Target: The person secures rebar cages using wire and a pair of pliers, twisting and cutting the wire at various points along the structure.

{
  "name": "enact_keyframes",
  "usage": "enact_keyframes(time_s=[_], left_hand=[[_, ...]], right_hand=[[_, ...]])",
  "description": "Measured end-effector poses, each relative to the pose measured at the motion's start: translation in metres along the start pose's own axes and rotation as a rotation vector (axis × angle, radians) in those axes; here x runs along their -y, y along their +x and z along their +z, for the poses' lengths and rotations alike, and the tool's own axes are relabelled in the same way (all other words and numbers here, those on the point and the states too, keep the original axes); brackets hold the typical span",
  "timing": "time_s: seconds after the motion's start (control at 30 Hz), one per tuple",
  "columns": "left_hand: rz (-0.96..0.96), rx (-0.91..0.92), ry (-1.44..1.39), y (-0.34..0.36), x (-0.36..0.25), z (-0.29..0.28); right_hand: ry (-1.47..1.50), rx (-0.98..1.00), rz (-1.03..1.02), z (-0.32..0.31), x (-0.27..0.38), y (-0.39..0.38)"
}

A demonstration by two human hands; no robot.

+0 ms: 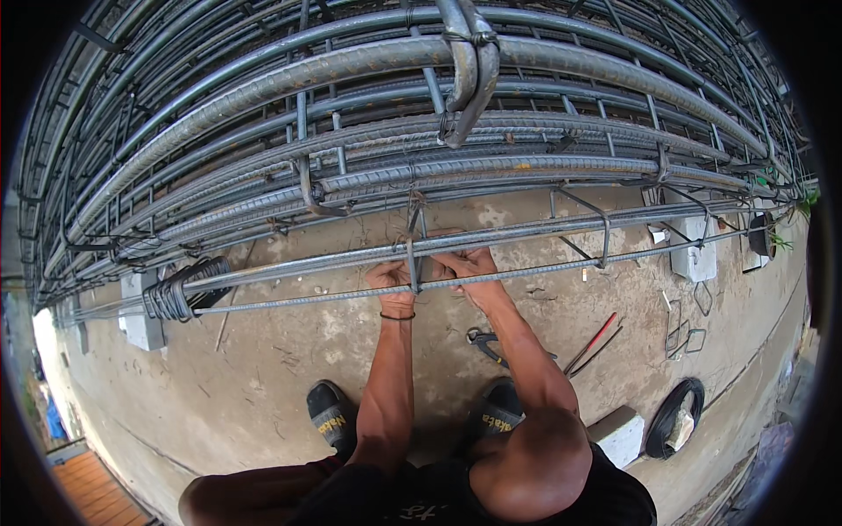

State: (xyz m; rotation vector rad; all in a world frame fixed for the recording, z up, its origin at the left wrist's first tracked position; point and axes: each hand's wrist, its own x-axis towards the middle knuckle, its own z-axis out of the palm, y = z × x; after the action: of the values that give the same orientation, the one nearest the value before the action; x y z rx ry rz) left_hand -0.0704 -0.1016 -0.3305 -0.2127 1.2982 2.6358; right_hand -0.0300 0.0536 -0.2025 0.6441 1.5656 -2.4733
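Observation:
A long rebar cage (pixel 324 259) with square stirrups runs across in front of me, under a dense stack of steel bars (pixel 263 99). My left hand (pixel 389 282) is curled beneath it, beside a middle stirrup (pixel 410 254). My right hand (pixel 469 270) reaches in from the other side of that stirrup, fingers bent round behind the bars. What either hand grips is hidden by the steel and fingers. Pincers (pixel 487 345) lie on the concrete ground below my right hand, partly hidden by my forearm, near a red-handled tool (pixel 599 333).
Pale concrete blocks (pixel 695 259) stand at both ends of the cage. Bunched stirrups (pixel 167 296) hang at its left. Loose square stirrups (pixel 680 337), another block (pixel 618 438) and a black coil (pixel 667 421) lie at right. A small plant pot (pixel 761 237) sits far right.

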Motion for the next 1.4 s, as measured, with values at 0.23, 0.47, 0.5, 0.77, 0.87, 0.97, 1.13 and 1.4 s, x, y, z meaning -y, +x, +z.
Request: enact_keyframes(time_s=[0.23,0.47,0.5,0.77,0.87,0.97,1.13,1.4], left_hand=[[-0.278,0.108,-0.641,0.014,-0.013,0.057],[-0.134,0.624,-0.321,0.053,0.019,0.012],[-0.153,0.648,-0.386,0.056,0.021,0.012],[-0.149,0.368,-0.461,0.041,0.008,0.047],[-0.088,-0.022,-0.33,0.01,-0.005,0.089],[-0.084,-0.075,-0.316,0.0,-0.015,0.076],[-0.066,-0.087,-0.204,-0.011,-0.021,0.069],[0.082,-0.037,0.325,-0.019,-0.019,0.056]], right_hand=[[0.016,-0.055,-0.01,-0.012,0.005,-0.004],[0.023,0.021,-0.031,-0.011,0.004,-0.002],[0.027,0.021,-0.026,-0.011,0.005,-0.001],[0.044,0.081,-0.099,-0.02,-0.009,0.005],[0.049,0.127,-0.119,-0.021,-0.01,0.004],[-0.136,0.159,-0.047,-0.021,0.0,0.002],[-0.294,0.068,-0.025,-0.027,0.003,0.003],[-0.128,0.032,-0.238,-0.026,-0.023,0.018]])
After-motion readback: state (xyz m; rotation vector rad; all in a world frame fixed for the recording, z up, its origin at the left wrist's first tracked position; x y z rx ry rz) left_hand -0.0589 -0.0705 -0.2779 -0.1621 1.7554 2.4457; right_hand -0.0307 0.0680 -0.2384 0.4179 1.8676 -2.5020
